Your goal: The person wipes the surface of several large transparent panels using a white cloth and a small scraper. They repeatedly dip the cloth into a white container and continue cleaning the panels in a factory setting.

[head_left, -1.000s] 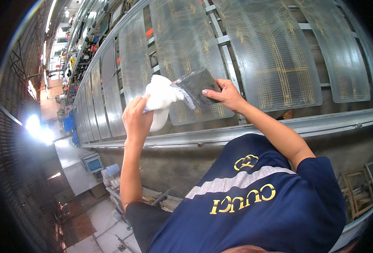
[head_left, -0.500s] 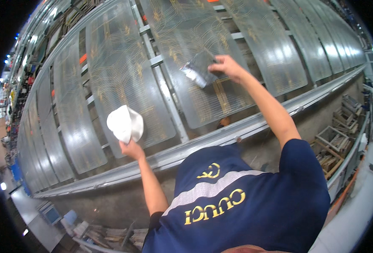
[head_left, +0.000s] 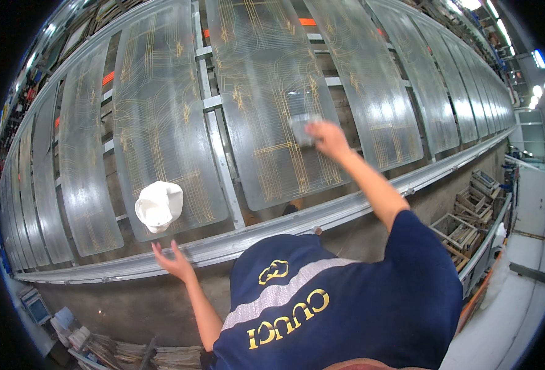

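A white plastic jug (head_left: 159,208) with an open top rests near the front end of a long translucent panel (head_left: 155,142). Just in front of it, apart from it, is my left hand (head_left: 175,264), fingers spread with nothing in them. My right hand (head_left: 330,142) grips a flat, grey scraper-like tool (head_left: 301,129), held at the surface of the neighbouring panel (head_left: 248,129). Motion smears the tool, so its exact kind and whether it touches the panel cannot be made out. Both panels carry fine gold-coloured line patterns.
Several similar panels (head_left: 386,117) lie side by side on a metal frame (head_left: 212,103), with gaps between them. A metal rail (head_left: 272,232) runs along the front edge. Wooden frames (head_left: 460,234) are piled at the right. A boxy screen-like unit (head_left: 35,306) stands at lower left.
My left hand has let go of the white jug, which now rests on the panel, and has drawn back toward me. My right hand has moved the tool over the panel. The view has shifted.
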